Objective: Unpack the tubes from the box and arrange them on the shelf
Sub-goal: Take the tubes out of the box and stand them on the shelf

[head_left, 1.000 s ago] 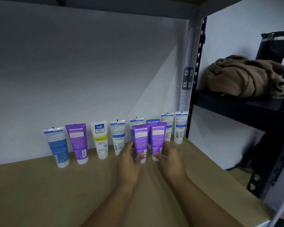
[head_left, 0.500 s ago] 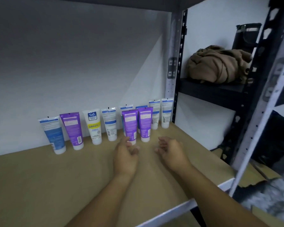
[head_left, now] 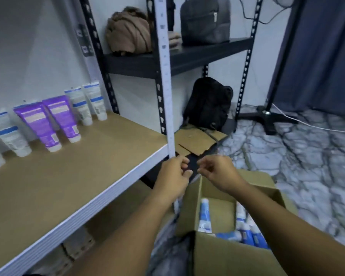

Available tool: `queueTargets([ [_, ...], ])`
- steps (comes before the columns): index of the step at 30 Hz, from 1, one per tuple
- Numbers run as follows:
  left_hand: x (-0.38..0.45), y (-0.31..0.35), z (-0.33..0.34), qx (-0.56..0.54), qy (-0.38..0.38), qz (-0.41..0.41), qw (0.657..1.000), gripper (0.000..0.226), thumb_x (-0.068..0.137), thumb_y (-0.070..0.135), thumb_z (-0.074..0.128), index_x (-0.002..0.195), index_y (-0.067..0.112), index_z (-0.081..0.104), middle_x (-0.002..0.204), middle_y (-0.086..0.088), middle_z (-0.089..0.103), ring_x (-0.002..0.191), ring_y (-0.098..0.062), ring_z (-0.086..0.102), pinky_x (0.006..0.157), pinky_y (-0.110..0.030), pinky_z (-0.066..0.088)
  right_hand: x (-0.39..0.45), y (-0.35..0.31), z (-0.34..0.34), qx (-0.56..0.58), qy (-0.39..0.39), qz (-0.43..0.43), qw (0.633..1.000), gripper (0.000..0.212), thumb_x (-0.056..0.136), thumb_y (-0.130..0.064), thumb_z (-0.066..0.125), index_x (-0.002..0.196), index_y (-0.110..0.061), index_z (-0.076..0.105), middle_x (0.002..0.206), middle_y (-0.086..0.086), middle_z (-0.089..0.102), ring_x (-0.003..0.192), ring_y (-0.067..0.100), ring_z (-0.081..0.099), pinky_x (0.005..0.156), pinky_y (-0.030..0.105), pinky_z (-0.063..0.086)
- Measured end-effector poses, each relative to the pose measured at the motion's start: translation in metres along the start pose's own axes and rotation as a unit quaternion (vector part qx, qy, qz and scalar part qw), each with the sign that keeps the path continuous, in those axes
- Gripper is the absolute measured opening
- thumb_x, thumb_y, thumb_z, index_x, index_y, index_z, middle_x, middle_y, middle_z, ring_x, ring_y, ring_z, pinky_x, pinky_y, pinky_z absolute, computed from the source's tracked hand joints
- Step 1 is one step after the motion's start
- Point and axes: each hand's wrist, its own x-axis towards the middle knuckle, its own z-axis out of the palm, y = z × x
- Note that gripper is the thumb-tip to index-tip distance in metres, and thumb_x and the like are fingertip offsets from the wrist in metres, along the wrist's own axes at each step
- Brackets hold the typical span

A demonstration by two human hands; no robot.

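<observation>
Head view: both hands hover at frame centre above the open box (head_left: 233, 253), apart from each other. The left hand (head_left: 172, 176) and right hand (head_left: 217, 172) each have a loose, empty grip. Tubes (head_left: 204, 214) lie in the box at lower right; purple tubes (head_left: 48, 120) stand on the shelf (head_left: 72, 176) at left.

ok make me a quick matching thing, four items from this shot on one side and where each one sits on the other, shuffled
Things:
1. purple tubes
2. cardboard box
3. grey bag
4. black backpack

Places:
A. upper dark shelf
B. floor, below both hands
C. wooden shelf, standing on their caps
D. floor, under the dark shelf

Pairs: 1-C, 2-B, 3-A, 4-D
</observation>
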Motion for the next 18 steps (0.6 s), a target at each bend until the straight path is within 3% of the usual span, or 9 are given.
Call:
queueTargets([
  [4, 0.004, -0.022, 0.095, 0.018, -0.090, -0.030, 0.995, 0.023, 0.087, 0.009, 0.065, 0.110, 0.013, 0.067, 0.095, 0.004, 0.066, 0.084, -0.009, 0.062, 0.085, -0.027, 0.054, -0.033, 0.100, -0.007, -0.028, -0.024, 0.145, 0.989, 0.013, 0.080, -0.009, 0.072, 0.093, -0.009, 0.073, 0.083, 0.004, 0.073, 0.079, 0.017, 0.067, 0.079, 0.035, 0.055],
  [7, 0.009, -0.051, 0.162, 0.024, -0.143, -0.065, 0.987, 0.027, 0.080, 0.004, 0.064, 0.104, 0.015, 0.069, 0.089, 0.005, 0.066, 0.088, -0.018, 0.067, 0.084, -0.032, 0.056, -0.061, 0.165, 0.004, -0.060, -0.055, 0.230, 0.970, 0.009, 0.073, -0.008, 0.073, 0.077, -0.014, 0.069, 0.074, -0.002, 0.068, 0.076, 0.014, 0.064, 0.069, 0.024, 0.046],
  [10, 0.008, -0.081, 0.219, 0.036, -0.227, -0.126, 0.965, 0.029, 0.080, 0.000, 0.065, 0.108, 0.008, 0.065, 0.095, -0.001, 0.061, 0.088, -0.020, 0.064, 0.078, -0.028, 0.054, -0.086, 0.222, 0.026, -0.065, -0.083, 0.317, 0.943, 0.021, 0.070, -0.012, 0.076, 0.090, -0.017, 0.071, 0.081, -0.003, 0.068, 0.083, 0.018, 0.066, 0.071, 0.023, 0.046],
  [14, 0.004, -0.121, 0.270, 0.087, -0.316, -0.184, 0.927, 0.045, 0.078, 0.013, 0.076, 0.120, 0.018, 0.061, 0.117, -0.005, 0.062, 0.101, -0.020, 0.064, 0.087, -0.028, 0.052, -0.104, 0.270, 0.059, -0.087, -0.126, 0.380, 0.912, 0.033, 0.070, -0.022, 0.078, 0.100, -0.009, 0.070, 0.096, 0.009, 0.071, 0.092, 0.026, 0.066, 0.079, 0.035, 0.054],
  [18, 0.005, -0.148, 0.295, 0.135, -0.381, -0.211, 0.890, 0.053, 0.077, 0.013, 0.081, 0.124, 0.015, 0.056, 0.126, -0.005, 0.058, 0.108, -0.020, 0.061, 0.088, -0.028, 0.050, -0.107, 0.294, 0.088, -0.104, -0.150, 0.436, 0.881, 0.053, 0.080, -0.023, 0.074, 0.126, -0.016, 0.049, 0.119, 0.007, 0.060, 0.109, 0.025, 0.061, 0.088, 0.037, 0.055],
])
